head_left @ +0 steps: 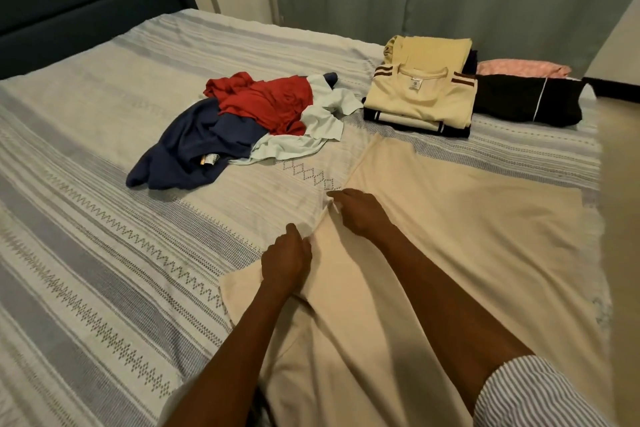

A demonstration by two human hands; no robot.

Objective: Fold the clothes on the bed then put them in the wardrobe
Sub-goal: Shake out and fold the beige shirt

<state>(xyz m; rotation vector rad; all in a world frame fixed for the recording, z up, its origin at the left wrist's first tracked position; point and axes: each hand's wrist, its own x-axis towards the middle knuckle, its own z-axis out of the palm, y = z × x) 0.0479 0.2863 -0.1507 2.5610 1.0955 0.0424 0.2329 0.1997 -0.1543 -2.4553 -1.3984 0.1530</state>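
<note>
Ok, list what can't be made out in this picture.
- Wardrobe: not in the head view at all.
- Cream garment: its near end is cut off by the bottom edge and covered by both forearms.
- Left hand and right hand: fingertips curl into the garment's edge, so the grip is hidden.
- Folded stack: lower items covered by the top shirt.
- Pile: the navy tag's print is too small to read.

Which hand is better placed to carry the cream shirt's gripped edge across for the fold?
Probably the right hand: it pinches the cream shirt farther up its left edge, while the left hand grips nearer the body.
</note>
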